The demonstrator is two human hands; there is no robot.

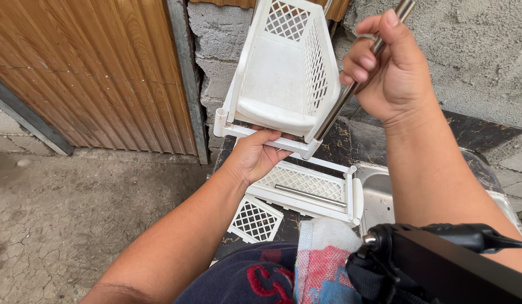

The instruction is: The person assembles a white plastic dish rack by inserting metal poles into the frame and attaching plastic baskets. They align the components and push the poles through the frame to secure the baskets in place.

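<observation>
Nearest, at lower frame: black camera mount (441, 264), folded red-and-blue cloth (323, 253), dark shorts. Beyond these, on the dark marbled bench (362, 141): small white lattice panel (255, 219), then a second white lattice tray (309, 188) lying flat with a loose metal rod (309, 195) across it, just beside the steel sink (379, 197).

Above the flat tray: left hand (255, 155), fingers curled under the lower front rail of the white plastic basket tier (283, 73), supporting it tilted, open side toward the camera. Higher and to the right: right hand (385, 67), fingers closed around a steel tube (356, 84), lower tube end set at the socket on the basket's right front corner. Depth of seating not discernible.

Farthest: rough grey block wall (469, 50), brown corrugated door (92, 67), cracked earth floor (58, 225).

Probable faults, by judgement:
- Tube angled against the socket axis; forcing likely to crack the thin plastic corner.
- Single-hand support at one rail; twisting of the basket under push load, with slip from the left fingers and drop onto the tray below.
- Smooth tube surface; slip through the right fingers possible.
- Loose rod free to roll toward the sink if the tray is knocked.
</observation>
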